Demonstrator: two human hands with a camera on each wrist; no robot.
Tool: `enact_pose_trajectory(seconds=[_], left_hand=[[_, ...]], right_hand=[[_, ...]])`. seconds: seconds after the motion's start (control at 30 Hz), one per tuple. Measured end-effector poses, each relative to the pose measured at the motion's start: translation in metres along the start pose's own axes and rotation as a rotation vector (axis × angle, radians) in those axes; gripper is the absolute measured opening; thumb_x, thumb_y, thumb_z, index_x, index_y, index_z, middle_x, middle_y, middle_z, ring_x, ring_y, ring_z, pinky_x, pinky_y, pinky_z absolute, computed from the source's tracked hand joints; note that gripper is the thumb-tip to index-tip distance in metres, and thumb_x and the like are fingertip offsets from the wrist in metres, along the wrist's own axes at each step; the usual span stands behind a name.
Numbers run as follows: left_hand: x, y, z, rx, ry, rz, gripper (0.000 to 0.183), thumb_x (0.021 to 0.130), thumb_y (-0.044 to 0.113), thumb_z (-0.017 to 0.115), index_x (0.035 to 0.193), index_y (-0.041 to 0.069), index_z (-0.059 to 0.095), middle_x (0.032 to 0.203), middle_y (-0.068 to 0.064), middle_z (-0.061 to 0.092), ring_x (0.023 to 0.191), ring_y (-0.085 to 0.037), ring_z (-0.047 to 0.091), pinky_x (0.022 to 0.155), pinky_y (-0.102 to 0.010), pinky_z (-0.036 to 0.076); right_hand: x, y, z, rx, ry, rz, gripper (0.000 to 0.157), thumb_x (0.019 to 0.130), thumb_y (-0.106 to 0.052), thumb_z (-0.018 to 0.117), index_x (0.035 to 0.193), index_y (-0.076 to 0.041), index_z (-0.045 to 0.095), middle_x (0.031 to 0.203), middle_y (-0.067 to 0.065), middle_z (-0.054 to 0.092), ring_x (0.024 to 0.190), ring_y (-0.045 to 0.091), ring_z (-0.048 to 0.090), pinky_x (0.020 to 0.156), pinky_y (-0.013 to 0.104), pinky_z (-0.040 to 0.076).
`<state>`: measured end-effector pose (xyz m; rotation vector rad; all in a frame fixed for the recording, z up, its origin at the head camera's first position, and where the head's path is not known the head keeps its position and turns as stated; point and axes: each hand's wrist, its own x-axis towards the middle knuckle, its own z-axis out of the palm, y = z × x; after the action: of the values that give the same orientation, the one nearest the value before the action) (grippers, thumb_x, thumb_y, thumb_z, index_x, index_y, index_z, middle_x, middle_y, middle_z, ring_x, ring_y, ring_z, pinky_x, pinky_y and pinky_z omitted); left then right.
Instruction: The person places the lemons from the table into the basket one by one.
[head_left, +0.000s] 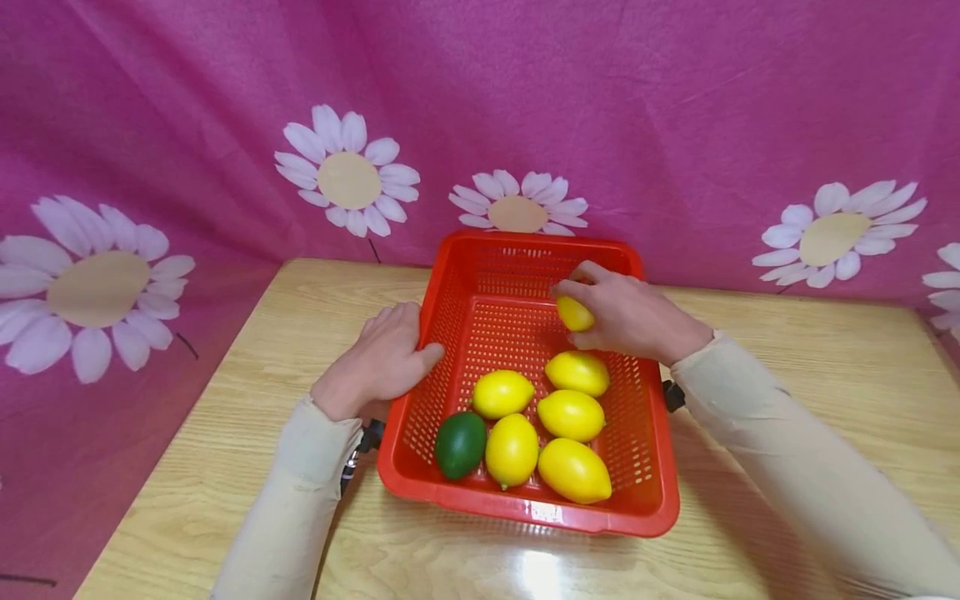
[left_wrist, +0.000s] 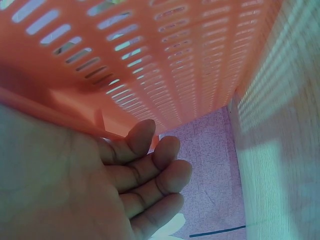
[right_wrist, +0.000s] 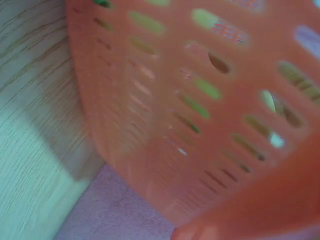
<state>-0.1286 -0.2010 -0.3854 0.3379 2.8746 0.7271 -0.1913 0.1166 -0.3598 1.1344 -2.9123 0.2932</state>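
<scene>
A red plastic basket (head_left: 525, 518) with slotted walls stands on the table. Inside, near its front, lie several yellow lemons (head_left: 572, 415) and one smooth dark green, lemon-shaped fruit (head_left: 460, 445). My right hand (head_left: 626, 315) reaches over the right rim and holds a lemon (head_left: 575, 314) between thumb and fingers, towards the back right of the basket. At the left rim, my left hand (head_left: 382, 354) holds the edge, its thumb over the rim and its loosely bent fingers (left_wrist: 167, 175) outside. In the right wrist view the basket wall hides the right hand.
The wooden table (head_left: 247, 408) extends to both sides of the basket. A magenta cloth (head_left: 660, 100) with white daisies hangs right behind the table and along its left side. Dark wrist straps show at the left wrist (head_left: 371, 435) and right wrist (head_left: 673, 396).
</scene>
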Motion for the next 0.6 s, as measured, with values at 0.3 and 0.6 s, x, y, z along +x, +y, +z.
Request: enact_pose_trajectory(seconds=[0.3, 0.6], left_hand=[[0.0008, 0.0005, 0.0001, 0.001, -0.001, -0.01, 0.044, 0.096, 0.035, 0.055, 0.128, 0.005, 0.049, 0.109, -0.008, 0.056, 0.105, -0.024, 0.049, 0.089, -0.039, 0.038], [0.0011, 0.0001, 0.001, -0.003, 0.0, -0.018, 0.044, 0.095, 0.034, 0.055, 0.128, 0.005, 0.049, 0.109, -0.007, 0.056, 0.104, -0.024, 0.049, 0.088, -0.038, 0.039]], right_hand=[[0.0055, 0.0076, 0.0067, -0.006, -0.117, -0.03, 0.052, 0.083, -0.013, 0.083, 0.132, -0.015, 0.067, 0.124, 0.012, 0.063, 0.107, 0.031, 0.066, 0.098, 0.048, 0.057], [0.0079, 0.005, 0.0055, -0.068, -0.24, -0.037, 0.05, 0.086, -0.005, 0.074, 0.133, -0.019, 0.069, 0.135, 0.011, 0.064, 0.121, 0.035, 0.064, 0.089, 0.056, 0.059]])
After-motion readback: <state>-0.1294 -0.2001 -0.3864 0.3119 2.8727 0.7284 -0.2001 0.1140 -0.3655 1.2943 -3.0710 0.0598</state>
